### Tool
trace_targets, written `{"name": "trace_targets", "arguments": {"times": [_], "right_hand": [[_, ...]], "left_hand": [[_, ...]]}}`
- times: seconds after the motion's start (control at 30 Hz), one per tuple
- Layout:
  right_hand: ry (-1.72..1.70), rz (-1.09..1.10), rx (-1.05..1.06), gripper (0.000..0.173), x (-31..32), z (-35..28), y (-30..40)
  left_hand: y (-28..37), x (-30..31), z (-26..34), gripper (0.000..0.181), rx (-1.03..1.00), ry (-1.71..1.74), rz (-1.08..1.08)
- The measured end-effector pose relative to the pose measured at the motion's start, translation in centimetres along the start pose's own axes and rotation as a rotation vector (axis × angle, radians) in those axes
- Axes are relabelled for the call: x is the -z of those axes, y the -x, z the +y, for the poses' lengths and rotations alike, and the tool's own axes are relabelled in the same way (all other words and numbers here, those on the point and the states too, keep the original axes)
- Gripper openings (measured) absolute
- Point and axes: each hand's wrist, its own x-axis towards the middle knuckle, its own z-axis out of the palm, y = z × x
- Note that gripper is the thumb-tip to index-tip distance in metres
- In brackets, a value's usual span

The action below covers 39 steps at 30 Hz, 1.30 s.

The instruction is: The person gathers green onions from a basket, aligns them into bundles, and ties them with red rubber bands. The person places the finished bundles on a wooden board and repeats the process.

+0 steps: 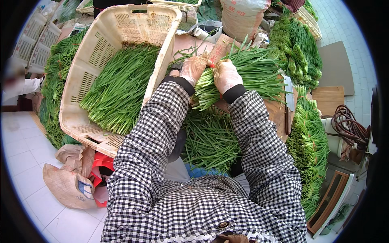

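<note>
A bunch of garlic chives (255,73) lies across a round wooden chopping board (275,112), its pale cut stems towards the left. Around the stems runs a thin red tie (211,65), partly hidden by the hands. My left hand (194,69), in a thin clear glove, has its fingers pinched together beside the tie at the bunch's upper edge. On top of the stems, my gloved right hand (226,76) curls its fingers against the bunch. What lies under those fingers is hidden. A cleaver (289,94) rests along the board's right side.
At left, a large plastic crate (149,91) holds loose chives (121,88). Loose leaves (209,139) are heaped below my hands. Tied bunches (310,158) are stacked at right. A full sack (243,18) stands ahead. Another person's sleeve (30,86) shows far left.
</note>
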Motion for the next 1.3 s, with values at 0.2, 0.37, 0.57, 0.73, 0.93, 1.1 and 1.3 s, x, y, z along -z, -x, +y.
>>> {"name": "trace_targets", "arguments": {"times": [0.2, 0.37, 0.57, 0.73, 0.93, 1.1, 1.3], "right_hand": [[0.060, -0.027, -0.051, 0.020, 0.3, -0.9, 0.2], [0.024, -0.024, -0.077, 0.020, 0.7, -1.4, 0.3], [-0.278, 0.095, -0.056, 0.027, 0.0, 0.7, 0.3], [-0.991, 0.122, -0.207, 0.025, -0.4, 0.7, 0.9], [-0.886, 0.263, -0.207, 0.014, -3.1, 1.8, 0.3], [-1.175, 0.227, -0.150, 0.012, -2.9, 2.0, 0.9], [-0.883, 0.297, 0.024, 0.016, 0.2, 1.0, 1.0]], "left_hand": [[-0.1, 0.3, 1.0, 0.042, 0.308, 0.200, -0.083], [0.2, -0.6, 0.2, 0.034, 0.305, 0.327, 0.007], [0.6, 1.5, 3.6, 0.024, 0.256, 0.281, 0.158], [0.1, 2.4, 6.2, 0.013, -0.068, -0.229, 0.226], [0.1, 3.0, 8.8, 0.014, -0.350, -0.514, 0.178], [0.5, 3.0, 8.5, 0.021, -0.335, -0.319, 0.133], [3.9, 3.3, 9.1, 0.126, 0.057, -0.564, -0.379]]}}
